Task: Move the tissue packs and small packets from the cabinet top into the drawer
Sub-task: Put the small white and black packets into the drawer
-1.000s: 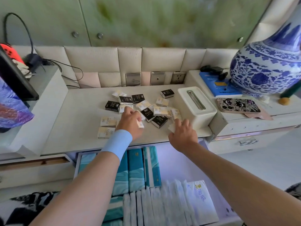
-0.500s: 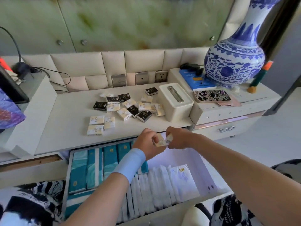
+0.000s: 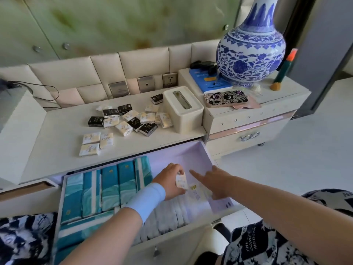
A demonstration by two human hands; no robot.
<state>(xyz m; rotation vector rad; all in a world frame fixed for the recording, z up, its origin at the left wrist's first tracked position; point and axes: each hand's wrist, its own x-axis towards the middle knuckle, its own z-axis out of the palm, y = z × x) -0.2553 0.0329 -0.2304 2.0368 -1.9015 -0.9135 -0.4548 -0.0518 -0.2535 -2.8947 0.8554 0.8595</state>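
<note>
Cream worktop [image 3: 57, 134] was strewn with small packets [image 3: 129, 121]. 1 pale packet [image 3: 181, 181] was pinched by the left hand [image 3: 169, 181] inside the drawer [image 3: 207, 157]; the right hand [image 3: 215, 182] was spread open beside it. Placement flat beside the white packs [image 3: 168, 219] was judged best.

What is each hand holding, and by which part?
The left hand grips a small cream tissue packet by its left edge, over the drawer. The right hand holds nothing.
</note>
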